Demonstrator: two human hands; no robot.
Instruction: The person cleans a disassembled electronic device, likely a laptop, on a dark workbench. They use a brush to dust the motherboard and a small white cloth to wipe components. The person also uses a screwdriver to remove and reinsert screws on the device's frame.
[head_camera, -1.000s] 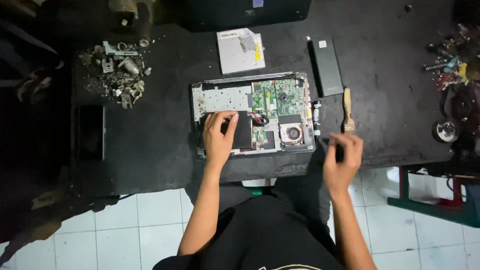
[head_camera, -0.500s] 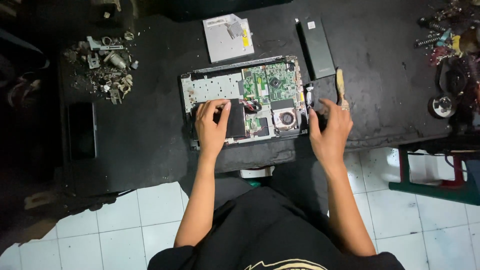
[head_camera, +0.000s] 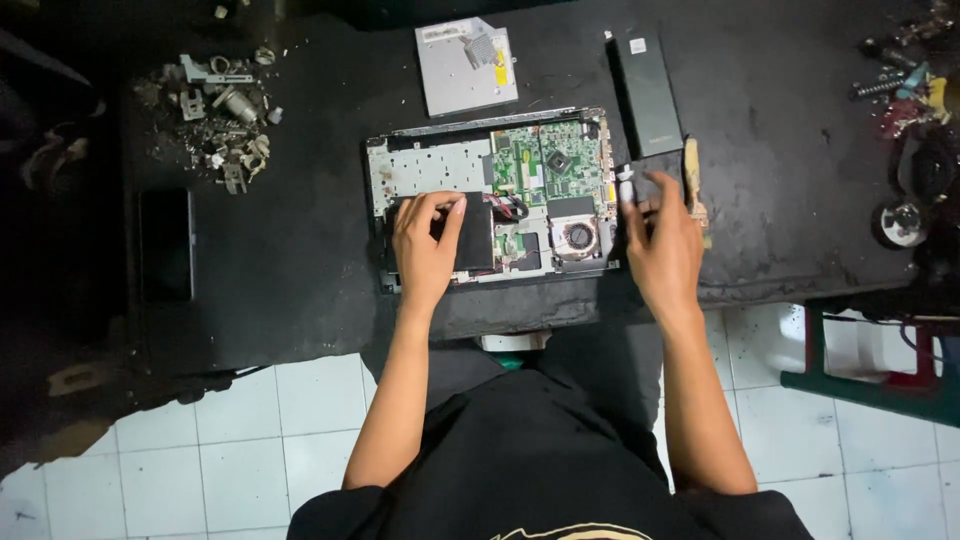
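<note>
An opened laptop base (head_camera: 430, 170) lies on the dark table (head_camera: 300, 270), with its green circuit board (head_camera: 548, 165) and round fan (head_camera: 578, 237) bare. My left hand (head_camera: 425, 250) lies on the black drive (head_camera: 480, 240) in the lower left of the base, with fingers and thumb hooked over the drive's far edge. My right hand (head_camera: 662, 245) rests on the table at the laptop's right edge. Its fingers are spread and point toward a small white part (head_camera: 627, 186). Just to its right lies a wooden-handled brush (head_camera: 693, 178).
A long black battery (head_camera: 650, 92) and a silver optical drive (head_camera: 466, 68) lie behind the laptop. Loose metal parts (head_camera: 220, 110) are heaped at the far left, with a black phone (head_camera: 165, 245) below them. Tools (head_camera: 905, 95) and a tape roll (head_camera: 898, 222) crowd the right edge. Below that stands a green stool (head_camera: 870, 375).
My right hand has moved from the table's front edge up and left to the laptop's right side, beside the brush. The left hand has stayed on the drive.
</note>
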